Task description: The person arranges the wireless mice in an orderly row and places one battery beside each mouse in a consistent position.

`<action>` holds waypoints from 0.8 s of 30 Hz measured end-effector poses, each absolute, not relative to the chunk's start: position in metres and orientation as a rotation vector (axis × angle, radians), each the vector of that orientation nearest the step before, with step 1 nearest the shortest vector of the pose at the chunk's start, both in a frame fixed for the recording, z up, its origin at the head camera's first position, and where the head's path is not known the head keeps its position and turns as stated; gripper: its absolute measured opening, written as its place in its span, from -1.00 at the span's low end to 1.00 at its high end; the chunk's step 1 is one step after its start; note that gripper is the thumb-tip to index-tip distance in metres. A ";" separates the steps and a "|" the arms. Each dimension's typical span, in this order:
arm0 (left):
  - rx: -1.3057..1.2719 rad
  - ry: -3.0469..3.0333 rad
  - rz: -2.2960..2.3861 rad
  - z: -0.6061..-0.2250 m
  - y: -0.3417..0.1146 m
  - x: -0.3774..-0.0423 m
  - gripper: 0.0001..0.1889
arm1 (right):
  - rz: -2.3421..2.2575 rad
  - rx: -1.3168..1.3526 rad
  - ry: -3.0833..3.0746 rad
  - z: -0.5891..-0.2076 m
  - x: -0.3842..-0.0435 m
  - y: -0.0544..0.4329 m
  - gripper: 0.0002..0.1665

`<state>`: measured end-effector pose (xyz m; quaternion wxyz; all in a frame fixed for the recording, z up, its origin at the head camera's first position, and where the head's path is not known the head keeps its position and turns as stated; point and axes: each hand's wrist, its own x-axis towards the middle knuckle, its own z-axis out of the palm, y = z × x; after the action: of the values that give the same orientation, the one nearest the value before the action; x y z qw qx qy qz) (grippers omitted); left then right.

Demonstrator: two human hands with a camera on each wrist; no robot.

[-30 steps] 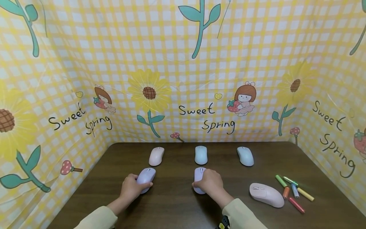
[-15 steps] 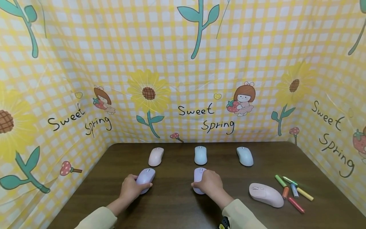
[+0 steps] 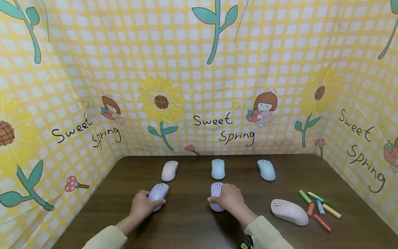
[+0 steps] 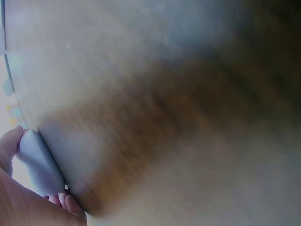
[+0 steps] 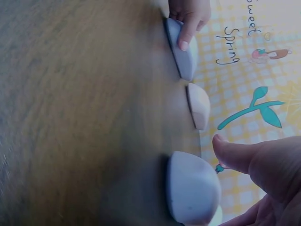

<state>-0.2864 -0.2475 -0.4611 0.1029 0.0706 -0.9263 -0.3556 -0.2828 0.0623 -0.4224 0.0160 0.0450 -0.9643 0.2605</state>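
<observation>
Two lilac computer mice lie on the dark wooden table. My left hand (image 3: 141, 205) grips the left lilac mouse (image 3: 159, 193), thumb on its near right side and fingers on its left. Over the right lilac mouse (image 3: 216, 193) is my right hand (image 3: 230, 199). In the right wrist view its thumb (image 5: 235, 153) stands apart from that mouse (image 5: 193, 188), with the other fingers partly out of frame. Behind these two sit a pale pink mouse (image 3: 169, 171) and a light blue mouse (image 3: 218, 169).
Another light blue mouse (image 3: 266, 169) is at the back right. A larger pale pink mouse (image 3: 289, 211) lies turned sideways at the right, beside several short coloured sticks (image 3: 320, 206). A yellow checked cloth (image 3: 199, 79) surrounds the table (image 3: 183, 228).
The right thumb has shifted slightly outward to the left, and the right sleeve a little to the right. The left hand and the mice stay in place.
</observation>
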 end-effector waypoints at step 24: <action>0.210 -2.739 -1.035 -0.457 -0.246 -0.286 -0.29 | 0.693 0.259 -3.047 -0.399 -0.277 0.102 -0.29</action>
<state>-0.2855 -0.2460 -0.4571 0.1028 0.0713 -0.9280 -0.3508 -0.2774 0.1022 -0.3992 0.0033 0.0825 -0.9718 0.2209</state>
